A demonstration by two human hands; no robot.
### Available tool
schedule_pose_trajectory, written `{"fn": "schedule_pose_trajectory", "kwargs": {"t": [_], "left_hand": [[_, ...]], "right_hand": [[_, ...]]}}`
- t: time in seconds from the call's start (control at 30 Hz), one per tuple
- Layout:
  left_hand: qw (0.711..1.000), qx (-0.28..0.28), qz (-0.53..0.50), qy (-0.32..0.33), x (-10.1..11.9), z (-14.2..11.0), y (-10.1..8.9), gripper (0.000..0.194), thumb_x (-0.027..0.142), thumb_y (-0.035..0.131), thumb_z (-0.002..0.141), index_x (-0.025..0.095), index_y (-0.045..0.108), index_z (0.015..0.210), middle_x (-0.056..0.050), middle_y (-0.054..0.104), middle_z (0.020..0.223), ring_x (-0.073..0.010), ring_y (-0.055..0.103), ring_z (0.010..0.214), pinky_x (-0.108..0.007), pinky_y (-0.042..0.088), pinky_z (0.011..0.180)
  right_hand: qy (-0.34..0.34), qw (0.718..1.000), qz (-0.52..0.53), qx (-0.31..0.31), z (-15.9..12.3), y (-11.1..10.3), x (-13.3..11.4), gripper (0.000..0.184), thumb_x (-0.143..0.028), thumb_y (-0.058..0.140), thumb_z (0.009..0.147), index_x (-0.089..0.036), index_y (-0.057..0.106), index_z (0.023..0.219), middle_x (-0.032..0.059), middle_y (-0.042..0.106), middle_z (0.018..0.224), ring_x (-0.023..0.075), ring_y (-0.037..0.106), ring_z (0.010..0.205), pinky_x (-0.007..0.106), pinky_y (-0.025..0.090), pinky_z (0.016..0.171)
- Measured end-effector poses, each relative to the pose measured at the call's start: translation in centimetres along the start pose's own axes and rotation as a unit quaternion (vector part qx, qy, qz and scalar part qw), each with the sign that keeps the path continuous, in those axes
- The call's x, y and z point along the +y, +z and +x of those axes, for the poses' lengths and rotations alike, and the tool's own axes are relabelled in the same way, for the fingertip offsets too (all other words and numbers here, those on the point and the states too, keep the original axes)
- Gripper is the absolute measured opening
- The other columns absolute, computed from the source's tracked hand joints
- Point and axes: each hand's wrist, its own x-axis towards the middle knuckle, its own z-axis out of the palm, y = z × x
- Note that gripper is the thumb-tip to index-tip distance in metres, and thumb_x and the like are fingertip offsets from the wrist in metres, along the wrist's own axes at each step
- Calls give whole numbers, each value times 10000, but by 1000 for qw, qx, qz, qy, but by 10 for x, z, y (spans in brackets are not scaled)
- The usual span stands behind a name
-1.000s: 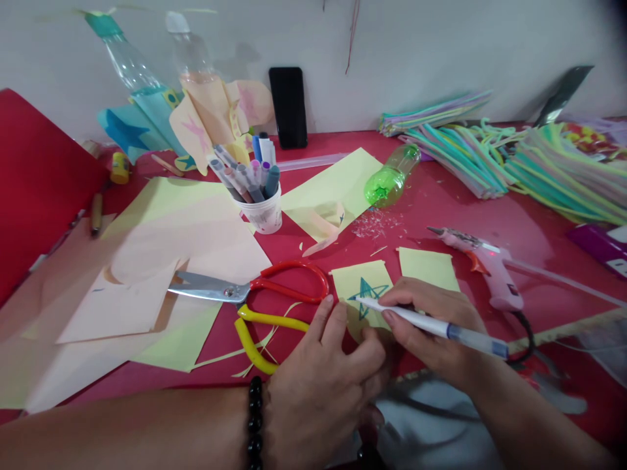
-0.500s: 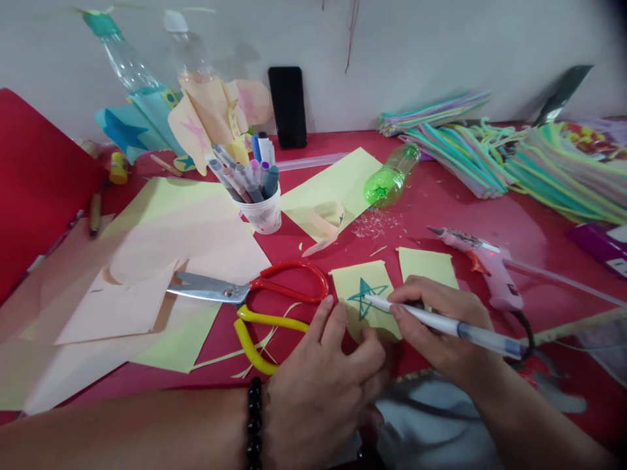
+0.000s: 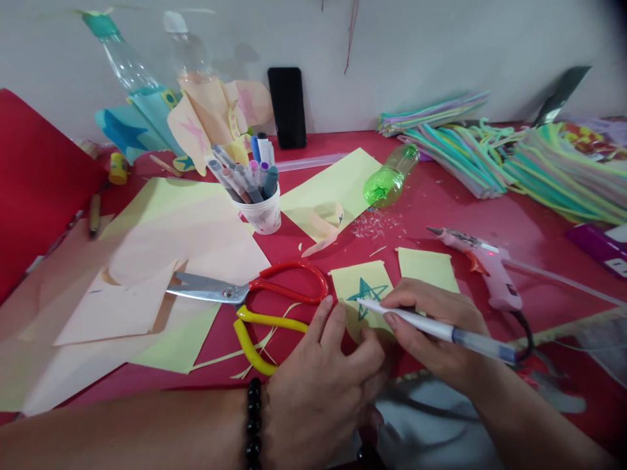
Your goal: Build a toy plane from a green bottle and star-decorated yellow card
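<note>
My right hand (image 3: 435,326) is closed round a white marker (image 3: 426,322), its tip on a teal star (image 3: 363,297) drawn on a small yellow paper piece (image 3: 343,277). Spread and slightly bent, the fingers of my left hand (image 3: 328,365) rest on the lower left of that paper; part of its bottom edge is hidden. Just left of these fingers lie large scissors (image 3: 230,294) with one red and one yellow handle, blades to the left. Behind my right hand is a second yellow paper piece (image 3: 426,267), partly covered.
A pink glue gun (image 3: 490,267) lies to the right, its cord near my right wrist. A cup of markers (image 3: 264,215), a green bottle piece (image 3: 389,179), a phone (image 3: 287,108) and pipe cleaners (image 3: 455,156) stand or lie behind. Paper sheets (image 3: 196,215) cover the left side.
The marker tip has moved slightly left across the star, and my right hand has shifted left with it. More teal ink shows inside the star. My left hand stays in place.
</note>
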Motion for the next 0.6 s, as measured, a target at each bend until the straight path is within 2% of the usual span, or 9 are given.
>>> {"fn": "schedule_pose_trajectory", "kwargs": {"t": [0.07, 0.23, 0.4, 0.6], "left_hand": [[1000, -2, 0, 1, 0, 0, 0, 467, 484, 436, 952, 215, 506, 1327, -60, 452, 1272, -403, 415, 1230, -627, 294, 1066], [1000, -8, -6, -1, 1, -1, -1, 449, 474, 413, 962, 209, 519, 1309, -54, 465, 1241, -408, 400, 1250, -637, 272, 1078], [1000, 1, -6, 6, 2, -2, 2, 461, 484, 415, 959, 218, 509, 1323, -60, 443, 1284, -418, 404, 1248, -652, 256, 1075], [1000, 7, -4, 1, 2, -1, 2, 462, 499, 426, 951, 204, 535, 1290, -62, 461, 1244, -423, 414, 1236, -641, 257, 1072]], "right_hand": [[0, 1000, 8, -10, 0, 0, 0, 99, -116, 595, 820, -193, 620, 877, 7, 648, 794, 120, 600, 709, 245, 465, 653], [20, 999, -15, 25, -1, -1, 1, 69, -117, 606, 806, -186, 609, 798, -16, 595, 705, 95, 552, 620, 229, 428, 586], [0, 1000, 10, -4, 0, 0, 1, 78, -125, 601, 818, -184, 626, 862, 7, 635, 776, 116, 588, 688, 241, 458, 638], [4, 1000, -9, 11, 0, 0, 0, 68, -128, 604, 819, -191, 621, 839, -1, 632, 754, 107, 585, 667, 230, 450, 607]]}}
